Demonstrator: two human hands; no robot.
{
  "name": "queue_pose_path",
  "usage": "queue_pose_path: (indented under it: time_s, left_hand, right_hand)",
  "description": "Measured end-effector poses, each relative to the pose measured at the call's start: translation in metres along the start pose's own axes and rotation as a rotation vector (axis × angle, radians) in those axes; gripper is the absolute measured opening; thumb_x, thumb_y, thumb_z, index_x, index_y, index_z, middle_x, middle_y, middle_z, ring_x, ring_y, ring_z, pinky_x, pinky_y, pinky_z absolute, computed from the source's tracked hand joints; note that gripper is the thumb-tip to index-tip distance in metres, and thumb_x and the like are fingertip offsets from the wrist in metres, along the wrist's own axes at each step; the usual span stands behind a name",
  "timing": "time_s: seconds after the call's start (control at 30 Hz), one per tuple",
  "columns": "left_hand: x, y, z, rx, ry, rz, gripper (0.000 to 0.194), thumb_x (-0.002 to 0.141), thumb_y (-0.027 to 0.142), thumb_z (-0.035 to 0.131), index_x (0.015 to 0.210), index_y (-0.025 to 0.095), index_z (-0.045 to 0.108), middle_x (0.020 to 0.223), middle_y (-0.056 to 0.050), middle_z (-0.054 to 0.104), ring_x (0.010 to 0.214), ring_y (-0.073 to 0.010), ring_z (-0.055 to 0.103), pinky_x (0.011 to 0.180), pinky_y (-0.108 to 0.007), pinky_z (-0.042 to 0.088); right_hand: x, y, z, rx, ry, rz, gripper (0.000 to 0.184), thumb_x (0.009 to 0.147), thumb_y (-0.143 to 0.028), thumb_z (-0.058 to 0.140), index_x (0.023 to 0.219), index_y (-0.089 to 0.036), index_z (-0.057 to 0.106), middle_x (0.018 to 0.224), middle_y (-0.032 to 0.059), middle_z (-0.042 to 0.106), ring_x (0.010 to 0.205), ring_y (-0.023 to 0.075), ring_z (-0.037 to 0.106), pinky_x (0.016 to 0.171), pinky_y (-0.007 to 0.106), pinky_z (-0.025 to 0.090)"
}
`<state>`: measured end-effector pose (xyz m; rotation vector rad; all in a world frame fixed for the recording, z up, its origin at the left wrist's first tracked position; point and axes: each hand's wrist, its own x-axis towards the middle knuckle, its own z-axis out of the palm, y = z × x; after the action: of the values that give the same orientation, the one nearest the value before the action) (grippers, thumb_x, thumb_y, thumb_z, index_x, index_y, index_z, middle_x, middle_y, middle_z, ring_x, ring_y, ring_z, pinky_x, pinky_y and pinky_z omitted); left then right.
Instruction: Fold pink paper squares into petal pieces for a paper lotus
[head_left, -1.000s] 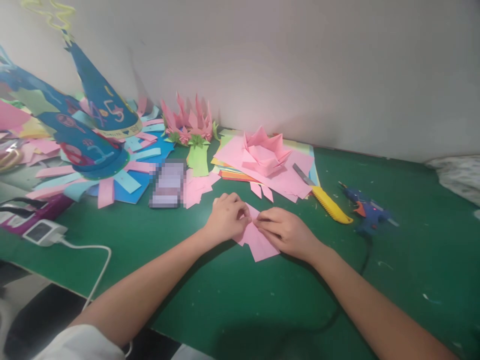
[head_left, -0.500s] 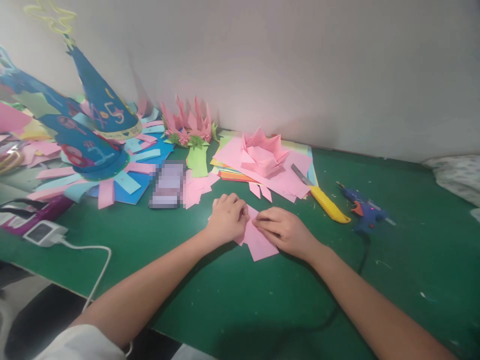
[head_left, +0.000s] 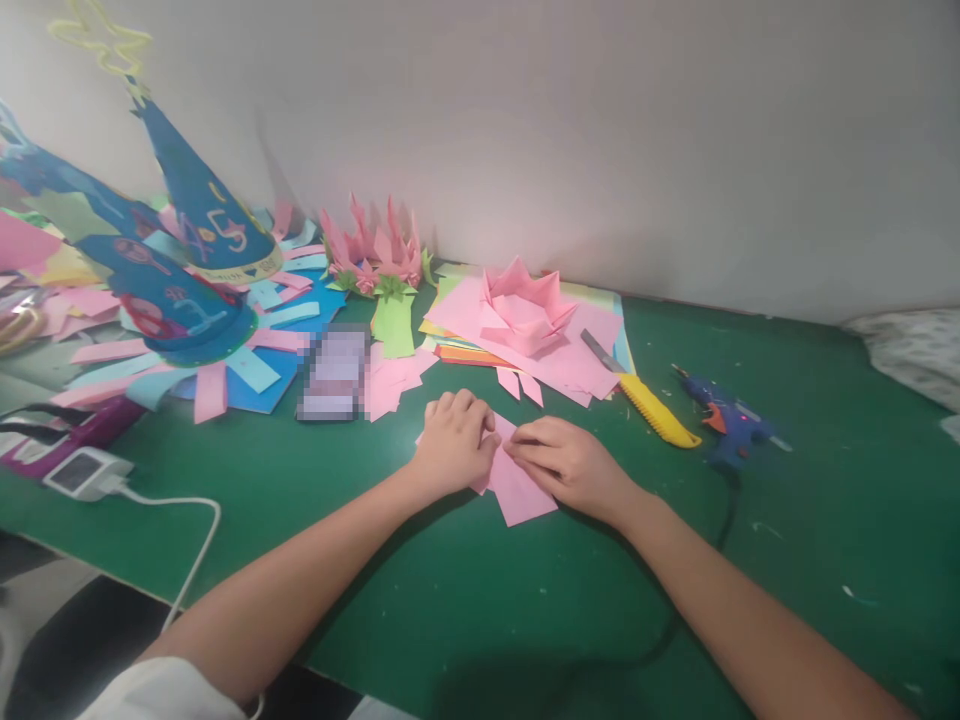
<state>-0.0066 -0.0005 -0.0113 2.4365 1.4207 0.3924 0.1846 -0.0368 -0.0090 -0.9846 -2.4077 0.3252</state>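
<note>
A folded piece of pink paper (head_left: 523, 492) lies on the green tabletop, its lower part pointing towards me. My left hand (head_left: 452, 440) presses down on its left side with fingers curled and the thumb along the paper. At its right edge, my right hand (head_left: 571, 462) pinches the paper between thumb and fingers. Both hands hide part of the folds. Just behind them are two small pink paper petals (head_left: 529, 388) and a pink folded paper flower (head_left: 525, 312) on a stack of coloured sheets (head_left: 465, 355).
A yellow utility knife (head_left: 660, 410) with its blade out and a blue glue gun (head_left: 731, 418) lie to the right. Left stand blue paper cones (head_left: 202, 190), a pink paper crown (head_left: 375, 255), a phone (head_left: 335, 375) and a charger with white cable (head_left: 88, 472).
My left thumb has shifted slightly over the pink paper. Both hands otherwise stay in place, and the paper has barely moved.
</note>
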Motion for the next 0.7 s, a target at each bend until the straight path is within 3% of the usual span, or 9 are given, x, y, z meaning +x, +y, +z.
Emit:
queue_pose_path:
  time_s: [0.27, 0.47, 0.7]
  left_hand:
    - [-0.0037, 0.0031, 0.0007, 0.23, -0.017, 0.104, 0.022, 0.091, 0.025, 0.034, 0.092, 0.014, 0.054, 0.097, -0.01, 0.051, 0.087, -0.0251, 0.042, 0.076, -0.04, 0.032]
    - [-0.0049, -0.0004, -0.0002, 0.274, 0.002, 0.15, 0.028, 0.094, 0.026, 0.028, 0.092, 0.014, 0.054, 0.095, -0.01, 0.051, 0.085, -0.024, 0.042, 0.075, -0.039, 0.033]
    - [-0.0062, 0.0012, 0.0011, 0.292, 0.017, 0.155, 0.025, 0.093, 0.029, 0.033, 0.092, 0.014, 0.054, 0.094, -0.011, 0.05, 0.085, -0.0249, 0.042, 0.075, -0.039, 0.032]
  right_hand:
    - [-0.001, -0.001, 0.0023, -0.005, 0.013, 0.007, 0.023, 0.092, -0.017, 0.044, 0.097, -0.02, 0.067, 0.096, 0.0078, 0.066, 0.087, 0.0191, 0.057, 0.078, 0.036, 0.05]
    - [-0.0012, 0.0001, 0.002, -0.013, 0.009, -0.004, 0.022, 0.092, -0.016, 0.045, 0.1, -0.018, 0.066, 0.098, 0.0083, 0.065, 0.089, 0.0193, 0.057, 0.08, 0.036, 0.049]
    - [-0.0012, -0.0005, 0.0007, -0.015, -0.005, 0.006, 0.024, 0.093, -0.017, 0.044, 0.101, -0.02, 0.066, 0.097, 0.0079, 0.065, 0.089, 0.0194, 0.058, 0.08, 0.036, 0.05]
